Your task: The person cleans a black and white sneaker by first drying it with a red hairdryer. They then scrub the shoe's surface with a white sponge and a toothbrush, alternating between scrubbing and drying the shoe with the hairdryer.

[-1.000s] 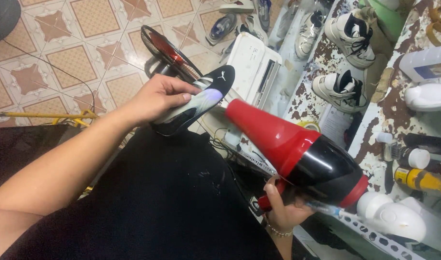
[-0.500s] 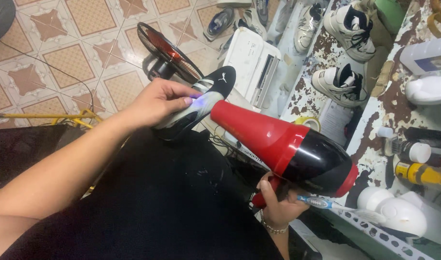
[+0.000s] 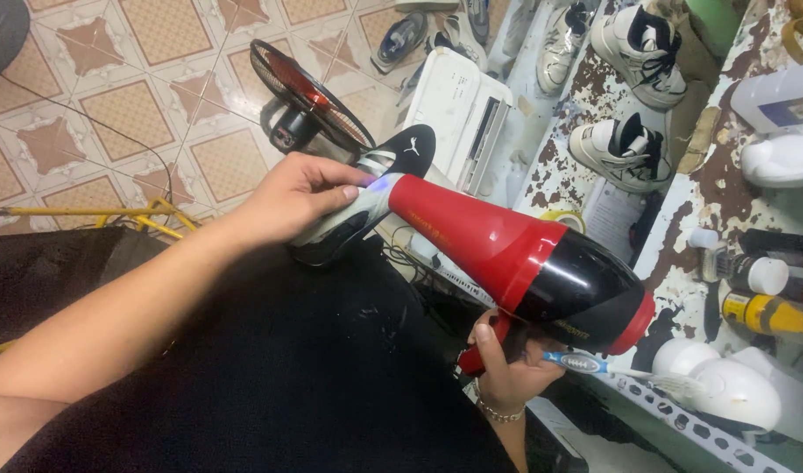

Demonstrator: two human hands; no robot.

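Your left hand (image 3: 300, 194) was wrapped around a black shoe (image 3: 366, 197), fingers curled over its upper side and thumb on the near edge, so the hand was closed on it and held it up over your lap. The shoe had a grey and white stripe along its side and a black tongue pointing away from you, toward the white box (image 3: 458, 118) on the floor.

Your right hand (image 3: 506, 359) gripped the red handle of a hair dryer (image 3: 524, 254), fingers folded tight around it. The same hand also pinned a toothbrush (image 3: 594, 365) with a blue and white grip, which stuck out to the right with its bristles toward the shelf edge. The dryer's red nozzle pointed up and left, and its mouth sat right at the side of the shoe, touching or nearly so; you could not tell which. The dryer's body was black with a red ring at the back.

A black cloth (image 3: 270, 377) covered your lap beneath both hands. Behind the shoe stood a small fan (image 3: 309, 109) with a dark wire cage on the tiled floor (image 3: 112, 105). To the right, white and black sneakers (image 3: 625, 149) sat on a spotted surface, one nearer you and another farther off. Bottles (image 3: 765, 311) lay on the shelf at the far right, near a white rounded object (image 3: 734, 390).
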